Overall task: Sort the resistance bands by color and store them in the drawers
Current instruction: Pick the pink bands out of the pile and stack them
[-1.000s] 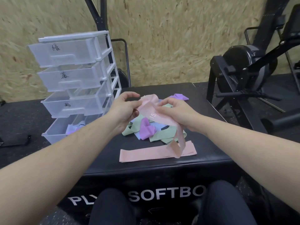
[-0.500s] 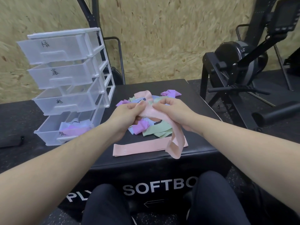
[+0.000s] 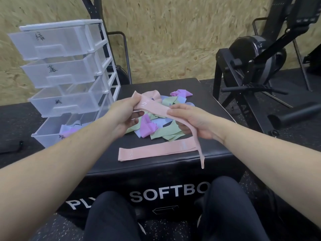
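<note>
A pink band [image 3: 154, 108] is held up over the black box [image 3: 213, 159] between both hands. Its upper end is pinched by the curled fingers and thumb of the left hand [image 3: 125, 113], and its middle is gripped by the right hand [image 3: 192, 120], whose fingers are wrapped under it with the thumb laid on top. The free end is seen hanging limp below the right hand, past the front edge of the box.

The band is judged to be light, thin and very soft: it droops under its own weight and twists along its length, so no shape can be expected to be kept once it is released. It is likely stretchy and slightly grippy rather than slippery, and not fragile. A firm pinch on the flat of the strip, near each end, is judged best, so that it can be pulled straight and folded.

A second pink band [image 3: 156, 151] is laid flat near the front of the box. A heap of green, blue and purple bands [image 3: 161, 126] is left behind it. The drawer unit [image 3: 66, 73] stands to the left with its drawers pulled out, and some bands are already seen in the bottom drawer [image 3: 52, 134].
</note>
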